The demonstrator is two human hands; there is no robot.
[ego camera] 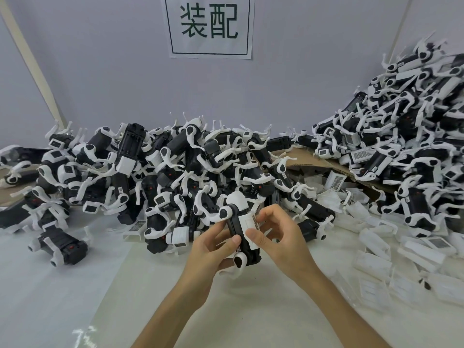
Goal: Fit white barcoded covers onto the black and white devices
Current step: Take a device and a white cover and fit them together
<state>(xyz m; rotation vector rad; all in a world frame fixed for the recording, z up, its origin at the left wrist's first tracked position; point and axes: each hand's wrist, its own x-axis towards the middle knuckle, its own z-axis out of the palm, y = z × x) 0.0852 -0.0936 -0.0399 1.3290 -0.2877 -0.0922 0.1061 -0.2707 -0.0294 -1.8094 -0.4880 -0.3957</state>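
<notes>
My left hand [209, 247] grips a black and white device [236, 222] from below and the left, thumb across its black body. The device stands roughly upright above the table, with white curved legs at both ends. A white barcoded cover [247, 226] lies on its right face. My right hand [278, 234] pinches that cover, thumb at its lower edge and fingertips at its upper right edge.
A big heap of black and white devices [163, 177] fills the back of the white table [62, 285], and a taller heap [414, 136] rises at the right. Loose white covers [391, 262] lie scattered at the right. Cardboard [311, 159] shows behind.
</notes>
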